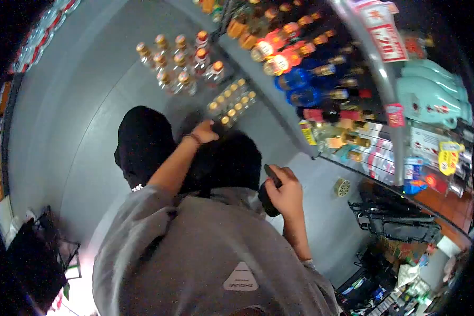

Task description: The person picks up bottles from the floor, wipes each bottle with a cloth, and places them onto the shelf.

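My left hand [204,132] is stretched forward between my dark-clothed knees, just short of a block of small gold-capped bottles [231,101] on the grey floor. Its fingers are blurred and partly lost against the dark trousers, so I cannot tell whether it grips anything. Beside my right knee, my right hand [286,190] is closed around a dark object [269,199] whose kind I cannot make out. Farther ahead on the floor stands a group of clear bottles [180,64] with orange-gold caps, several of them upright close together.
Shelving [295,124] on the right carries many bottles, among them blue ones [303,96] and pale turquoise ones [429,97]. A round floor drain [342,187] lies right of my right hand. Folded black metal frames [389,213] are at the lower right.
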Demonstrator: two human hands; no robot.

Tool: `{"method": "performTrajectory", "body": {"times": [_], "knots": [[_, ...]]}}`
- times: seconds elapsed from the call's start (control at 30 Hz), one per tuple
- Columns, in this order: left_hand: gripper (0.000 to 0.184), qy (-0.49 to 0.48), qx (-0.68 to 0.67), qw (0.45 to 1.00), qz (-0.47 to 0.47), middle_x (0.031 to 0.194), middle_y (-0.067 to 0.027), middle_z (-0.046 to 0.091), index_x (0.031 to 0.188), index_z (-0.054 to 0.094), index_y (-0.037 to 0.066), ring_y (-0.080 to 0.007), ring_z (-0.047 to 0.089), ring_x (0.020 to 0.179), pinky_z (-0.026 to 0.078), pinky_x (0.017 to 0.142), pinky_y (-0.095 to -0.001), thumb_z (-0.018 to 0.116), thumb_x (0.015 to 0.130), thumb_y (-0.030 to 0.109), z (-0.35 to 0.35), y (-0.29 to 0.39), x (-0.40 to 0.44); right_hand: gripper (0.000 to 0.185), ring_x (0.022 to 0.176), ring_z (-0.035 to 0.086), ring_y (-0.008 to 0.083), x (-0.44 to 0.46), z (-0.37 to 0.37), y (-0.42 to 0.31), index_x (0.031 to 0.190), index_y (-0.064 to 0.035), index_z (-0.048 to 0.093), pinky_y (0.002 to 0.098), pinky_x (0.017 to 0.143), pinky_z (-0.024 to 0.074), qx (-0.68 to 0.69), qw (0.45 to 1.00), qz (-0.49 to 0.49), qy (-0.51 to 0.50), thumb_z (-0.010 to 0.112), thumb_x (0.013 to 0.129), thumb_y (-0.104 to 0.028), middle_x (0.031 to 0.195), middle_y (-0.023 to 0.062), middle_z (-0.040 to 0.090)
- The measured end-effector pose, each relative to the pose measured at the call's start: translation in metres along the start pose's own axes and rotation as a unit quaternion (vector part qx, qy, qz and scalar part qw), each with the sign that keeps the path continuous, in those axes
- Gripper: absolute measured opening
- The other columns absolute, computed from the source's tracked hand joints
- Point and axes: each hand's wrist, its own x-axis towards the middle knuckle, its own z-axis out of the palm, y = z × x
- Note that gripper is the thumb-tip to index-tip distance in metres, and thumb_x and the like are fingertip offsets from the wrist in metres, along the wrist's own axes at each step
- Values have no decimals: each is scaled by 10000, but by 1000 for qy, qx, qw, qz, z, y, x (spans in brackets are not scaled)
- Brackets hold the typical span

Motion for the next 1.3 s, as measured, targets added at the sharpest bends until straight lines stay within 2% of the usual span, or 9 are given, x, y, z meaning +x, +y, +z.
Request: {"method": "performTrajectory", "body": {"times": [0.03, 0.07, 0.17, 0.5, 0.67, 0.83, 0.9, 1.07, 1.3], "knots": [[742, 42, 117, 992, -17, 1172, -221, 540, 1236, 454, -14, -351, 532, 1082, 447, 903, -385, 718, 599, 259, 20, -21, 12, 328, 757, 610, 330, -1, 5, -2, 1030, -68, 633, 391, 657, 497, 7, 1000, -1, -13, 612, 742, -224, 854, 142, 613], [748, 65, 43, 996, -40, 1240, -220, 491, 1244, 435, 10, -370, 506, 1113, 431, 939, -400, 748, 604, 238, 33, -38, 18, 324, 759, 610, 328, -3, 8, -2, 1031, -73, 633, 390, 660, 496, 7, 1000, 6, -25, 615, 741, -215, 855, 139, 613], [758, 165, 75, 983, -29, 1255, -205, 480, 1264, 420, 38, -364, 500, 1122, 425, 950, -396, 776, 618, 213, 46, -39, 12, 327, 754, 606, 324, -14, 14, 11, 1046, -94, 627, 391, 658, 493, -7, 999, 1, -54, 622, 738, -201, 843, 131, 608], [824, 219, -16, 974, -52, 1282, -170, 463, 1286, 412, 70, -331, 482, 1152, 415, 965, -401, 835, 591, 200, 103, -33, 36, 324, 749, 609, 312, -7, 5, 40, 1060, -108, 619, 381, 663, 498, -15, 994, 40, -105, 610, 741, -164, 862, 120, 605], [857, 381, -210, 900, -7, 1231, -157, 486, 1273, 411, 51, -318, 481, 1145, 412, 968, -390, 858, 546, 136, 138, -40, 69, 308, 749, 609, 308, 4, 0, 60, 1044, -91, 626, 371, 675, 501, -47, 992, 21, -118, 598, 742, -146, 859, 124, 608], [823, 379, -156, 908, -84, 1215, -142, 495, 1252, 433, 48, -303, 489, 1127, 413, 957, -386, 852, 551, 142, 132, -9, 63, 305, 749, 607, 307, 14, 1, 69, 1037, -90, 626, 371, 675, 500, -30, 992, 9, -124, 596, 739, -145, 851, 124, 605], [818, 432, -154, 889, -4, 1213, -138, 495, 1252, 430, 47, -303, 486, 1133, 411, 959, -383, 846, 554, 138, 143, -24, 66, 303, 747, 606, 307, 10, 1, 71, 1035, -89, 625, 372, 673, 499, -13, 993, 8, -116, 595, 739, -147, 847, 124, 603], [789, 317, -90, 944, -17, 1226, -143, 489, 1235, 448, 46, -279, 492, 1131, 408, 963, -363, 840, 557, 144, 131, -38, 62, 317, 749, 606, 310, 5, 5, 72, 1042, -74, 618, 373, 671, 498, -16, 996, 2, -91, 591, 733, -140, 855, 129, 606], [634, 251, -255, 933, -25, 1050, -116, 582, 1101, 479, 22, -230, 586, 960, 465, 829, -338, 810, 581, 168, 106, 0, 2, 300, 764, 608, 320, 5, 8, 54, 1030, -46, 622, 373, 683, 498, -2, 995, 17, -95, 598, 739, -116, 884, 140, 615]]}}
